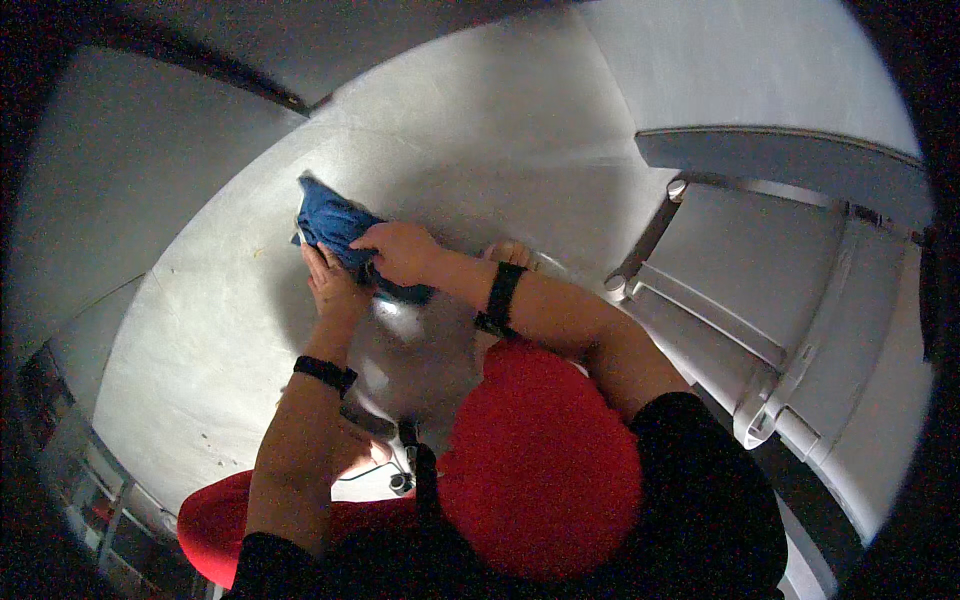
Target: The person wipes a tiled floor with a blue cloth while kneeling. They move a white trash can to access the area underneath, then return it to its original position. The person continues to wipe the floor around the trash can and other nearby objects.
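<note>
A crumpled blue cloth (pixel 330 217) lies ahead of me, above the pale, smooth floor, which looks like marble or tile. On its near left side my left hand (pixel 330 281) presses or holds the edge, fingers pointing up along it. My right hand (pixel 401 251) pinches the cloth's right part between bent fingers. Dark material, perhaps more of the cloth, shows below the right hand. What the cloth covers is hidden. Both wrists wear black bands. My knees in red clothing are at the bottom, and a bare foot (pixel 511 253) is partly visible behind the right forearm.
To the right stands a pale metal or plastic frame with tubular bars (pixel 712 311). A grey panel edge (pixel 780 146) runs above it. Near my left forearm, low down, are a small dark device with a cord (pixel 400 481) and a bright light. Shelving (pixel 105 495) stands at the lower left.
</note>
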Available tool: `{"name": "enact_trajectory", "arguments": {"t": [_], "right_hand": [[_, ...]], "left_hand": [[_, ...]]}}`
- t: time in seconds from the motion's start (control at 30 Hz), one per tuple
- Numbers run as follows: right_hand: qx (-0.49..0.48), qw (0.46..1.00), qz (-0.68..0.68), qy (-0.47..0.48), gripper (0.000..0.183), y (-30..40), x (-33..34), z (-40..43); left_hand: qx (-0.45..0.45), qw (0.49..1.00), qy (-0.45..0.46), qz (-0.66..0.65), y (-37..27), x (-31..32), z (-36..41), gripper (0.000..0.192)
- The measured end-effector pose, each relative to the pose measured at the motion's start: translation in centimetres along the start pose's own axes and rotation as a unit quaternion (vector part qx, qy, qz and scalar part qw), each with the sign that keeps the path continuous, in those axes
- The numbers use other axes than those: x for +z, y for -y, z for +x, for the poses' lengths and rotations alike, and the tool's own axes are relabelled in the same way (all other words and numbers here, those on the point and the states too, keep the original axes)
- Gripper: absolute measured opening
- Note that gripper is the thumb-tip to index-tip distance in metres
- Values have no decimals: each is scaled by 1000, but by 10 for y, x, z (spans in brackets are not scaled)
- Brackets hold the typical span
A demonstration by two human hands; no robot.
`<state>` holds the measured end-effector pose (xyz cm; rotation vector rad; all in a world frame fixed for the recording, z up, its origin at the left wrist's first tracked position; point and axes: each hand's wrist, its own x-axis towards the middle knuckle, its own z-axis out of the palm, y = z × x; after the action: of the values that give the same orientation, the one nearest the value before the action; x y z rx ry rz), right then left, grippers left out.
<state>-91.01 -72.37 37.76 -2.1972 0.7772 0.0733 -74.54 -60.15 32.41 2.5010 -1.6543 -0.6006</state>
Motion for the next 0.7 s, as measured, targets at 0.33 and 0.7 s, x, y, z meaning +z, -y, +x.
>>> {"name": "enact_trajectory", "arguments": {"t": [0.33, 0.7], "right_hand": [[136, 853, 202, -461, 49, -164, -146, -99], [479, 828, -109, -270, 86, -230, -154, 43]], "left_hand": [[-1, 986, 134, 97, -9, -29, 20, 116], [50, 954, 249, 160, -21, -68, 34, 106]]}}
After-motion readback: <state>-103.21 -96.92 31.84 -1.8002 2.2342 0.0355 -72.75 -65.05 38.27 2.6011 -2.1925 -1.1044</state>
